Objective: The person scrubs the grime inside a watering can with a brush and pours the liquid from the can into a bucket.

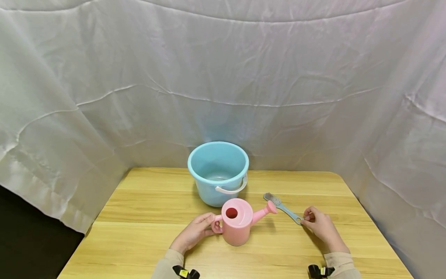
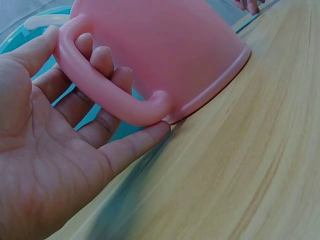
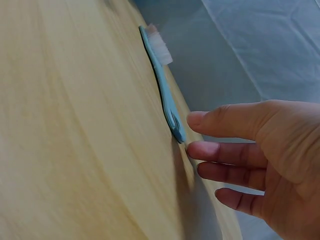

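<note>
My left hand [image 1: 196, 231] grips the handle of a pink watering can [image 1: 237, 232]. In the left wrist view several fingertips [image 2: 102, 61] come through the handle loop, with the thumb on its outer side and the little finger along its lower end. The can stands upright on the table, spout pointing right. At the right lies a blue scrub brush [image 1: 287, 211] with pale bristles, its handle end towards my right hand [image 1: 322, 228]. In the right wrist view the thumb and forefinger of that hand are spread beside the handle's tip, with a gap between them.
A light blue bucket [image 1: 209, 193] with a white handle [image 1: 231, 191] stands upright right behind the watering can. Grey cloth [image 1: 223, 77] hangs along the back and sides of the wooden table [image 1: 146, 201].
</note>
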`<state>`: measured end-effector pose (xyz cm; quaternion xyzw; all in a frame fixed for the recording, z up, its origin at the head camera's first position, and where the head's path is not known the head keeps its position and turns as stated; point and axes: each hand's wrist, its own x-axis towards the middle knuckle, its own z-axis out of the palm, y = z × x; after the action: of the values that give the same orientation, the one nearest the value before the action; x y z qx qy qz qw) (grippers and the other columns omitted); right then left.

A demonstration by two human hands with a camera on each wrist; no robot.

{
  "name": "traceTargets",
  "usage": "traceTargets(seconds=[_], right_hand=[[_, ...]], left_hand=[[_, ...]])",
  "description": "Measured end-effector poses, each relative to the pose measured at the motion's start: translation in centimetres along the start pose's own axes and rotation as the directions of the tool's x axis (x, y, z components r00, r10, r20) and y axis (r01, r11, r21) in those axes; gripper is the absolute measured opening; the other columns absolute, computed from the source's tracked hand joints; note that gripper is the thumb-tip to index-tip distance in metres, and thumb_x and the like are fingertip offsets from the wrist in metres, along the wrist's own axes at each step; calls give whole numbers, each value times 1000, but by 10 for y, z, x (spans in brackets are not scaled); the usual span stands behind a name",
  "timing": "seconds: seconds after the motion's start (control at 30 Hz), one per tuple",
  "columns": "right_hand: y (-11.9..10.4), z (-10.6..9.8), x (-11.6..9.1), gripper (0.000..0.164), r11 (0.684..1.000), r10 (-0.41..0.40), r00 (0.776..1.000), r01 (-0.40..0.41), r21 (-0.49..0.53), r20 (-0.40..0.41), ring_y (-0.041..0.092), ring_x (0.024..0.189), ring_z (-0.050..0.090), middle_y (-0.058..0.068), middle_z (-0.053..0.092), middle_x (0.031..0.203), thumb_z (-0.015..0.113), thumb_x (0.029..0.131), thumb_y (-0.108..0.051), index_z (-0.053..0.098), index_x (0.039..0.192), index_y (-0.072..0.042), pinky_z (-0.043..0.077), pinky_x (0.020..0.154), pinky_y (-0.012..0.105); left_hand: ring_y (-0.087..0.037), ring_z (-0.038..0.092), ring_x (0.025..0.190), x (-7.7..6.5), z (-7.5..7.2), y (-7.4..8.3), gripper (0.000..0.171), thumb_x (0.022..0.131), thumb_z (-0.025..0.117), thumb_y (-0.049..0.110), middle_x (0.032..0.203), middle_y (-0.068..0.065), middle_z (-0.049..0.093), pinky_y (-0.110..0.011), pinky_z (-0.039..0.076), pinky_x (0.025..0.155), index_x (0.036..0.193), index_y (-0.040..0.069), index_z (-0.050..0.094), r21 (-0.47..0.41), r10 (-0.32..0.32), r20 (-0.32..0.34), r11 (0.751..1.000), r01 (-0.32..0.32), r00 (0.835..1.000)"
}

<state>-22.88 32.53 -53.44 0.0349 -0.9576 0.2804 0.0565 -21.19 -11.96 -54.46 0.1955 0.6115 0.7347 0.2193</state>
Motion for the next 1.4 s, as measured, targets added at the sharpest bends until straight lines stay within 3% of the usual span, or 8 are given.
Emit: traceTargets(seconds=[0.33,0.63,1.0,1.4], right_hand=[[-6,-5,-2,23,1000,1,1000,-1,-4,22,13,79,64,2,69,86,73,85,-17,61,100,-5,52,71,33],[-19,-13,-3,23,997,-76,997,76,-12,-26,24,82,66,8,70,89,70,87,-12,62,105,1,55,78,47],[-47,-26,-6,27,992,-127,988,125,-37,-86,30,89,65,9,70,91,71,88,-17,63,108,0,53,76,48],[-78,-28,-7,28,970,-234,963,223,-91,-133,31,89,67,15,71,95,73,86,-16,64,108,-1,55,75,50]], left_hand=[[-19,64,101,0,1,1,33,106,37,31,98,-1,60,-36,54,98,84,13,55,-9,-3,2,1000,3,1000],[-19,64,100,0,0,0,34,106,37,30,98,-1,60,-37,54,97,84,12,54,-4,3,6,1000,-3,1000],[-19,64,101,0,0,0,33,106,37,30,98,-1,59,-37,54,98,84,13,55,-11,-2,4,1000,2,1000],[-18,64,102,-1,2,2,32,105,40,33,96,0,58,-37,54,98,85,15,56,-36,-14,-3,999,14,1000]])
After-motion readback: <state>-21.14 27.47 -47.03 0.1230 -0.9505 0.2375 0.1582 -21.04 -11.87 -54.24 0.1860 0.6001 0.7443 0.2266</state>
